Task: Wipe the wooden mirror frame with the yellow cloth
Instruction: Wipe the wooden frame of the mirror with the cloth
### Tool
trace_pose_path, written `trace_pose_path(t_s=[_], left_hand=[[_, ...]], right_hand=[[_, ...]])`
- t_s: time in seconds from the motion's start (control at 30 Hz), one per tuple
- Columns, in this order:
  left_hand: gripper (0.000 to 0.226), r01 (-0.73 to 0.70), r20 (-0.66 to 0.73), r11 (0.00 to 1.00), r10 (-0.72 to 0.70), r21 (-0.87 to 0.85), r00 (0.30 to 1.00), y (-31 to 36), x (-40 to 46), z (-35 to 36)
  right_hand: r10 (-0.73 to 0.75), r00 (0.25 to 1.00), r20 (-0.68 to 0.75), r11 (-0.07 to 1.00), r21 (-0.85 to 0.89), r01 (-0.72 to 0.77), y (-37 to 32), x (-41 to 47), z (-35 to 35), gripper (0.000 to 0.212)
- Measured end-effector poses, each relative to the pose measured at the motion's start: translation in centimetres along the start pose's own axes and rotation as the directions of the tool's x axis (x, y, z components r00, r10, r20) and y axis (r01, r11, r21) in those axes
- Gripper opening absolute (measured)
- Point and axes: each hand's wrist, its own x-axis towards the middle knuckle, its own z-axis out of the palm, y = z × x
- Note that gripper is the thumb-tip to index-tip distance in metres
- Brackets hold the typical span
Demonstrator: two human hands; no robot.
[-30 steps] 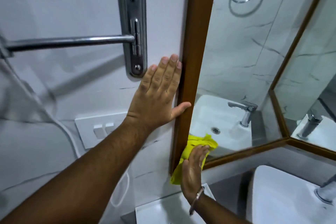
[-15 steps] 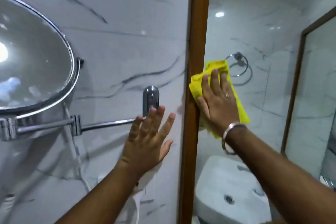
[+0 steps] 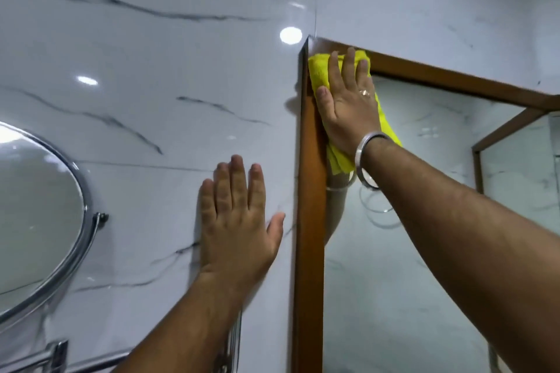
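Observation:
The wooden mirror frame [image 3: 309,236] runs up the middle of the view and turns right along its top edge. My right hand [image 3: 348,109] presses the yellow cloth [image 3: 319,71] flat against the frame's upper left corner, fingers spread over it; the cloth's lower part hangs below my wrist over the glass. A metal bangle circles that wrist. My left hand [image 3: 239,221] lies flat with fingers apart on the marble wall just left of the frame, holding nothing.
A round chrome-rimmed swing mirror [image 3: 36,221] on a metal arm juts from the wall at the lower left. White marble tiles [image 3: 151,70] cover the wall. The main mirror glass [image 3: 424,160] reflects another wood-framed mirror at the right.
My right hand has slid the cloth up the frame's left side from the bottom corner to the top corner. My left hand stayed flat on the wall. The view tilted upward.

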Motion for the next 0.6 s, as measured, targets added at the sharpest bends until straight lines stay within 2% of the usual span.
trace_pose_path(t_s=[0.1, 0.2, 0.3, 0.43, 0.6], left_hand=[[0.088, 0.018, -0.003, 1.000, -0.018, 0.001, 1.000, 0.4, -0.2, -0.2], [0.084, 0.057, 0.035, 0.998, -0.056, -0.029, 0.998, 1.3, -1.4, -0.1], [0.076, -0.029, 0.051, 0.999, 0.028, 0.016, 0.998, 3.0, -6.0, 0.2], [0.062, -0.197, 0.074, 0.979, 0.192, 0.061, 0.979, 4.8, -15.7, 1.2], [0.069, -0.218, 0.215, 0.973, 0.231, -0.081, 0.949, 3.6, -23.8, 2.2]], right_hand=[[0.034, 0.999, -0.015, 0.997, 0.070, -0.033, -0.5, -2.2, 0.4, 0.060], [0.056, 0.998, -0.037, 0.989, 0.142, -0.050, -1.5, -8.2, 1.5, 0.061], [0.064, 0.998, 0.001, 0.983, 0.171, -0.063, -2.1, -17.7, 2.7, 0.061], [0.066, 0.984, 0.167, 0.975, 0.201, -0.099, -3.3, -32.7, 4.1, 0.064], [0.123, 0.919, 0.375, 0.947, 0.232, -0.222, -5.1, -48.7, 5.0, 0.060]])
